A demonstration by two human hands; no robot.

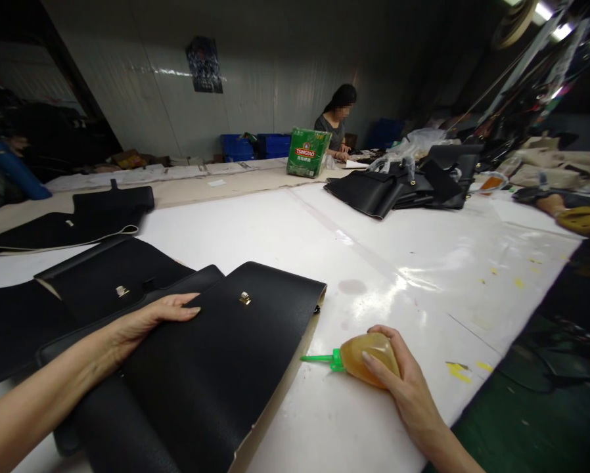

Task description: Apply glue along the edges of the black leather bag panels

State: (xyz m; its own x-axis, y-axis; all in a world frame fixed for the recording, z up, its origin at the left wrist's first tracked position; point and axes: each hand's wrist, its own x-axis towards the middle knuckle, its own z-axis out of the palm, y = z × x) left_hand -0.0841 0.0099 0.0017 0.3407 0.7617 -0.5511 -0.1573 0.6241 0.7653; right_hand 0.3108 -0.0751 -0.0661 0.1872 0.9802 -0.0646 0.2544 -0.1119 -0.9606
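Note:
A black leather bag (216, 368) with a small gold clasp (245, 298) lies on the near side of the white tabletop. My left hand (164, 314) rests on its left part, thumb and forefinger stretched out; the other fingers are mostly hidden. Along the bag's right side a pale raw edge shows. Just beyond that edge, my right hand (398, 368) is wrapped round a glue bottle (361, 358) of amber liquid. The bottle is tipped sideways, its thin green nozzle (319, 359) pointing left, with the tip close to the edge.
More black bag pieces (112, 272) lie at left, another (112, 203) behind them. A black stack (398, 187) sits at the back right, near a green carton (307, 152). One person (337, 121) works behind; another's yellow sleeve (588, 222) shows at right.

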